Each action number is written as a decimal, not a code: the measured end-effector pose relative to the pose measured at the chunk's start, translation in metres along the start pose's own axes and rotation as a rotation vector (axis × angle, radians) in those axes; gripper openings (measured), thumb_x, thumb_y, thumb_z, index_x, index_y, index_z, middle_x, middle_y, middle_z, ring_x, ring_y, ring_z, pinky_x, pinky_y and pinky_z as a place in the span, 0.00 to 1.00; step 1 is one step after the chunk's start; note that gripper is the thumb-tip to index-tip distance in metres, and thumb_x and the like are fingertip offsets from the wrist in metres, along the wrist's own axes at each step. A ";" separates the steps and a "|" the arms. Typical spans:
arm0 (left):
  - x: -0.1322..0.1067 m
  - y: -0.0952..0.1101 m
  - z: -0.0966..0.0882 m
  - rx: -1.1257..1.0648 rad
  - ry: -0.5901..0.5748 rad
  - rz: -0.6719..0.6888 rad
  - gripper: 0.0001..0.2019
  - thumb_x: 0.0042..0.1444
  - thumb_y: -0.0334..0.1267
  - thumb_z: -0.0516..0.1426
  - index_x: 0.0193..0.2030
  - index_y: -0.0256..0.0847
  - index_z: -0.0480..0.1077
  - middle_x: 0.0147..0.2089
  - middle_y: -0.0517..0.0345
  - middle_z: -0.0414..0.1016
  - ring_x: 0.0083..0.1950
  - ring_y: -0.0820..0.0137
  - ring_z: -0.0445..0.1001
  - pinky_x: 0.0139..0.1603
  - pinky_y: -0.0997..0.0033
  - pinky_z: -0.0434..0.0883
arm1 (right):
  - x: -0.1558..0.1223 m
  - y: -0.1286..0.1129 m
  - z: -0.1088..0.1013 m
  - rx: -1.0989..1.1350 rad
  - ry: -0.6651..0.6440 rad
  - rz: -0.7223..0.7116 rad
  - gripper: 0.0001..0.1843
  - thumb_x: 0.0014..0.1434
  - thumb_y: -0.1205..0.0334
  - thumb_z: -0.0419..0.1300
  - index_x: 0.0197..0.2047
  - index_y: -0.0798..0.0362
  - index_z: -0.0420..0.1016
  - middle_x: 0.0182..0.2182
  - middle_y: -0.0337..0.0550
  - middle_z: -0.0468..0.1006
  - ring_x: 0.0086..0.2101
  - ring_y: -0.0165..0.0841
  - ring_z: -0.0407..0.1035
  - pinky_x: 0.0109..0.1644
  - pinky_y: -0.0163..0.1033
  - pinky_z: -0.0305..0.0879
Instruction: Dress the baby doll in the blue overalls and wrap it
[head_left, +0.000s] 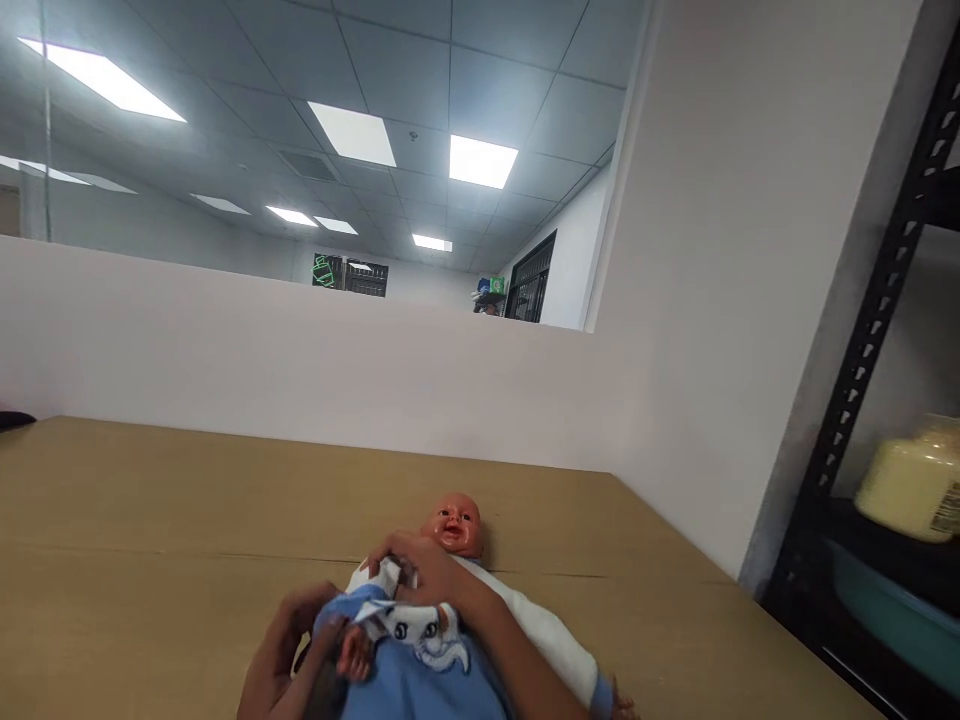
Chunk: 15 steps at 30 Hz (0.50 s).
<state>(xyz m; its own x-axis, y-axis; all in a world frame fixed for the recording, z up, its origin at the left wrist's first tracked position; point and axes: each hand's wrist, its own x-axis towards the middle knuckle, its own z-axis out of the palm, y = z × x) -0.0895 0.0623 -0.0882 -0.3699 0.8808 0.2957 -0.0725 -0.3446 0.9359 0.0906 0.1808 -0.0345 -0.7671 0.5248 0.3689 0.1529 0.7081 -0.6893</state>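
Note:
A baby doll (456,522) lies on its back on the tan table, its head toward the wall. It wears a blue and white outfit (420,665) with an animal face on the chest. My left hand (289,645) is curled around the blue cuff of one sleeve (352,603), close to the doll's small hand (355,655), which pokes out. Reaching across the doll's chest, my right hand (420,568) pinches the white upper part of that same sleeve near the shoulder. The doll's other arm, in a white sleeve (551,630), stretches out to the lower right.
The tan table (187,500) meets a white wall (300,370) with a window above it. At the right stands a black metal shelf (847,400) holding a pale yellow jar (911,485) and a teal container (892,610). A dark object (15,420) shows at the far left edge.

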 end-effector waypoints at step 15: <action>0.058 -0.012 -0.001 -0.125 -0.259 -0.240 0.25 0.41 0.63 0.74 0.35 0.47 0.78 0.41 0.53 0.86 0.50 0.50 0.82 0.51 0.59 0.80 | -0.002 -0.039 0.002 -0.069 0.078 0.402 0.15 0.67 0.50 0.62 0.39 0.54 0.78 0.38 0.45 0.82 0.39 0.38 0.74 0.42 0.40 0.66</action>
<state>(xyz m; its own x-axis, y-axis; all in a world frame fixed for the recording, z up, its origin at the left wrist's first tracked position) -0.1107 0.1172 -0.0829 -0.0836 0.9887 0.1243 -0.2473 -0.1414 0.9586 0.0846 0.1513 -0.0099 -0.5885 0.7984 0.1273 0.4741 0.4684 -0.7456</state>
